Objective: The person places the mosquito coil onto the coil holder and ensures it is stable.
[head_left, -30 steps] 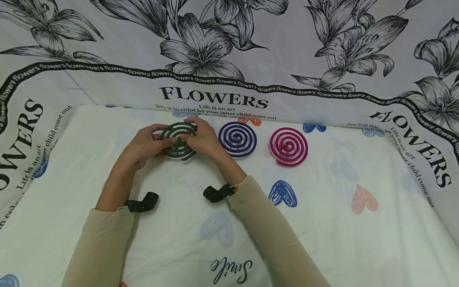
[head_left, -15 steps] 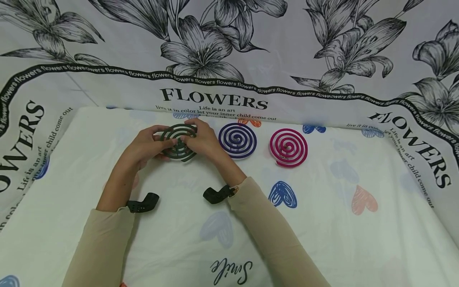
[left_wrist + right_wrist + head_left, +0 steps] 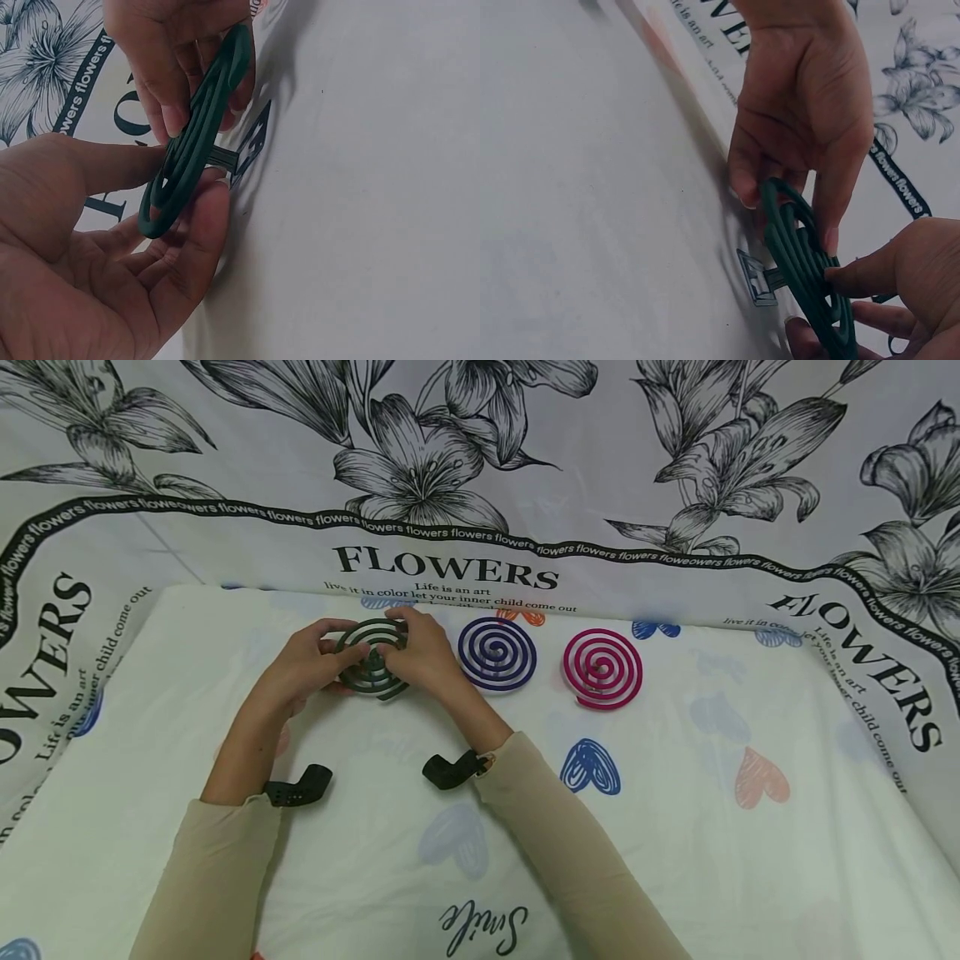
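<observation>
A dark green mosquito coil (image 3: 375,677) is held between both hands near the far edge of the white cloth. My left hand (image 3: 303,660) grips its left side, thumb near the centre and fingers behind. From the other side my right hand (image 3: 426,652) pinches it, thumb also near the centre. In the left wrist view the green coil (image 3: 199,142) stands tilted, with a small metal stand (image 3: 251,146) behind its middle. To the right of my hands lie a dark blue spiral coil (image 3: 496,648) and a pink spiral coil (image 3: 601,667).
The white cloth (image 3: 675,877) carries printed hearts and the word "Smile". Behind it runs a floral sheet (image 3: 247,543) with black lettering. A black wrist camera (image 3: 300,785) is strapped to my left wrist, and another black camera (image 3: 452,771) to my right.
Both hands stay almost still on the green mosquito coil. Only the view shifts slightly; the blue and pink coils lie where they were.
</observation>
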A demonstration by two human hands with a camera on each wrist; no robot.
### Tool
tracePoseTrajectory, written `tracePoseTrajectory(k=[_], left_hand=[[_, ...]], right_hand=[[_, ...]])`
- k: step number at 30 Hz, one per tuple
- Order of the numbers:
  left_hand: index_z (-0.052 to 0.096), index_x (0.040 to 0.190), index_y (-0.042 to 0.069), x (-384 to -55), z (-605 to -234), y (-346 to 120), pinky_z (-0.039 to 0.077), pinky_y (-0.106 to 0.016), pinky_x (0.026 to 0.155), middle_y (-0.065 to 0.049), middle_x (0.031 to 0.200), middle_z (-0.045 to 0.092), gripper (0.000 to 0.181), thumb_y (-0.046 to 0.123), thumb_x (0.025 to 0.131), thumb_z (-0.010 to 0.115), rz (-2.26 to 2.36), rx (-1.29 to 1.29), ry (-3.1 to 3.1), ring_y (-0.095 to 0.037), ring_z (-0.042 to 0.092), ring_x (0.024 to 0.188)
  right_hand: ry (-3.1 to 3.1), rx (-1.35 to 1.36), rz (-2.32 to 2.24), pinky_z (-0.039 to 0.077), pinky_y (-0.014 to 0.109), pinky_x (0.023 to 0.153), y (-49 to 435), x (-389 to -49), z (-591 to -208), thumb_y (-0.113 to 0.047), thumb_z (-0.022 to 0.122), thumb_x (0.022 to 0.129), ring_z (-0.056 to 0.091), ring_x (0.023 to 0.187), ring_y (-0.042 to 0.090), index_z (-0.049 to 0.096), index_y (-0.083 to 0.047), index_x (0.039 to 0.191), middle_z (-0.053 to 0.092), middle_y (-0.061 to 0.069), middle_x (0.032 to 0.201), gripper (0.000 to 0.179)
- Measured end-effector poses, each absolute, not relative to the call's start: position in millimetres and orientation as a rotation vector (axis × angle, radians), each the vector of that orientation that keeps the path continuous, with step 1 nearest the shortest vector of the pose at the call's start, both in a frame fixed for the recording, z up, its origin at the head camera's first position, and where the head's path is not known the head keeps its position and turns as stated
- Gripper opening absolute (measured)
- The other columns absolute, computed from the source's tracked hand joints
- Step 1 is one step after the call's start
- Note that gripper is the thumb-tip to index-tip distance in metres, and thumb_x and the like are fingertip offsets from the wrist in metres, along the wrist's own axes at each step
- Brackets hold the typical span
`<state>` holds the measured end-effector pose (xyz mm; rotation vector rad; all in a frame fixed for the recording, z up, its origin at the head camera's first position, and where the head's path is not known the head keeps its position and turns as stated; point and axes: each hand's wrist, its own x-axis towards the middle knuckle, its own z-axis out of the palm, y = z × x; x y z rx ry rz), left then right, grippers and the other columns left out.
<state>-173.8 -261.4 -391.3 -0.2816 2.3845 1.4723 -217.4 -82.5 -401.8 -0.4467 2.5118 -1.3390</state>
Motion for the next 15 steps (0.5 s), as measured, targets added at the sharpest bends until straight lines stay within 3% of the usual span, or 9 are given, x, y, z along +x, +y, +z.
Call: tracePoseTrajectory(k=[15], left_hand=[[0.032,0.164,0.005,-176.9,-399.0,-262.8,0.064,-0.023,0.07,-0.028,0.145,0.059,0.073,0.035,0.106,0.064,1.539,-0.337,2.325,-0.001,0.068,0.081]], right_hand=[[2.513,-0.442,-1.312,0.049,0.043,0.117,-82.7,-220.4,-403.8,-0.017,0.07,0.1,0.056,0.141,0.028,0.058,-0.01,0.149,0.062,0.013,0.15,0.052]])
